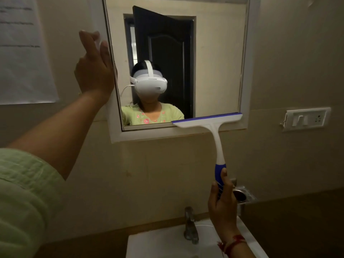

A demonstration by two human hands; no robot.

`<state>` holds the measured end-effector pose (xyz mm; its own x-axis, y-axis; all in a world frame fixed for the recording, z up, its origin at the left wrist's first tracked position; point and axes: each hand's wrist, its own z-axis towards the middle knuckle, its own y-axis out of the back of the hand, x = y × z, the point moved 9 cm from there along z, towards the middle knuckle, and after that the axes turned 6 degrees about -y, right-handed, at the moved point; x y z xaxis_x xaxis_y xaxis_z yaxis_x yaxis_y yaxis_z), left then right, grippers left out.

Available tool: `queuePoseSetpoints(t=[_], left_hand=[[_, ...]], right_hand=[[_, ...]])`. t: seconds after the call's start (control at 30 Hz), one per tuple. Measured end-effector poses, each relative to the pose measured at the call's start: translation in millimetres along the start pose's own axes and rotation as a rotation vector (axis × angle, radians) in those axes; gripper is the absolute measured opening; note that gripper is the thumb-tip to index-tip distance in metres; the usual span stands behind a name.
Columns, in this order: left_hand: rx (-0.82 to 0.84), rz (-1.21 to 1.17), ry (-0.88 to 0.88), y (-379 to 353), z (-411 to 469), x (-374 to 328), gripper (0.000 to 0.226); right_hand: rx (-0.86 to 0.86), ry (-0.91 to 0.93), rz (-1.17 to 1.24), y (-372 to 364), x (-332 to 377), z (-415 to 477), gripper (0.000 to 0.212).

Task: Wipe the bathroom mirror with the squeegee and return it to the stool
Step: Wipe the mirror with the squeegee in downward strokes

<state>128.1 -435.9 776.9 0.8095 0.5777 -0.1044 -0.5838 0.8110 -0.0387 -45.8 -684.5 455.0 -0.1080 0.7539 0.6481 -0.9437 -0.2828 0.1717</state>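
The wall mirror (214, 62) in its white frame fills the upper middle and reflects a person with a white headset. My right hand (222, 203) grips the blue handle of the white squeegee (216, 140). Its blue-edged blade lies across the mirror's bottom right edge, tilted slightly up to the right. My left hand (95, 66) rests flat against the mirror's left frame edge, fingers apart, holding nothing. The stool is out of view.
A white sink (149, 244) with a metal tap (189, 224) sits below the mirror. A steel cup holder (240, 195) is fixed right of my right hand. A switch plate (306, 119) is on the right wall, a paper sheet (24, 53) on the left.
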Motion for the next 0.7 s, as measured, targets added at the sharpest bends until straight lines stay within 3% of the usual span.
queuePoseSetpoints(t=[0.17,0.33,0.7], left_hand=[[0.01,-0.007,0.001,-1.0,0.0,0.7,0.051],[0.024,-0.002,-0.002,-2.6,0.6,0.6,0.052],[0.017,-0.002,-0.004,-2.0,1.2,-0.4,0.052]], right_hand=[[-0.014,0.01,-0.001,0.7,1.1,1.8,0.063],[-0.03,0.028,0.017,2.5,1.6,1.1,0.045],[-0.07,0.001,-0.015,8.3,14.9,-8.9,0.048]])
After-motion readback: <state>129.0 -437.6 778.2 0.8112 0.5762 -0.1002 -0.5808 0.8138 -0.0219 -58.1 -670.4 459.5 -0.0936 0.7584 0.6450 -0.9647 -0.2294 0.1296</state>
